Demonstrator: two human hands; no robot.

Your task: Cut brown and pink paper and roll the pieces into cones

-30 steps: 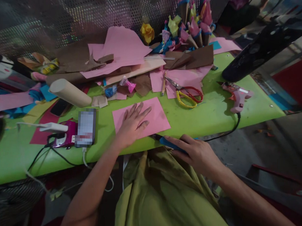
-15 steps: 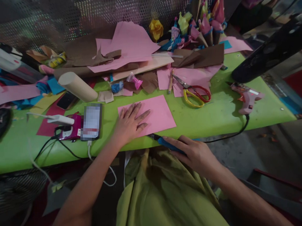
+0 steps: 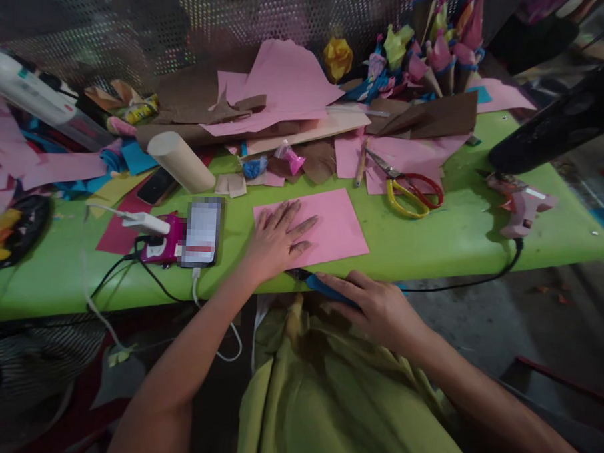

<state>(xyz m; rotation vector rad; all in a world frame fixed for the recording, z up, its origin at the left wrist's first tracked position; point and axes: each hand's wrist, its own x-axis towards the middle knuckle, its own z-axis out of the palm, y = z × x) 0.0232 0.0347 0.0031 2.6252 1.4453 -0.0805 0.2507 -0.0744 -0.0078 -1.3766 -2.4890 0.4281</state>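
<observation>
My left hand (image 3: 276, 242) lies flat with spread fingers on a sheet of pink paper (image 3: 337, 221), pressing it against the green tabletop (image 3: 240, 267). Just below the sheet's near edge, my right hand (image 3: 379, 300) is wrapped round the blue handle of a utility knife (image 3: 324, 286). The knife lies nearly level, its dark tip pointing left toward the heel of my left hand. Whether the blade touches the paper I cannot tell.
Scissors (image 3: 408, 191) and a pencil (image 3: 361, 165) lie behind the sheet. A pink glue gun (image 3: 526, 206) sits at the right, its cord trailing left. At the left are a lit phone (image 3: 201, 232), a magenta plug adapter (image 3: 166, 244) and a cardboard tube (image 3: 180, 162). Paper scraps and paper flowers (image 3: 439, 59) fill the back.
The view has shifted, so the table's contents appear farther right. My right hand and the knife have slid left along the paper's near edge. My left hand stays on the sheet.
</observation>
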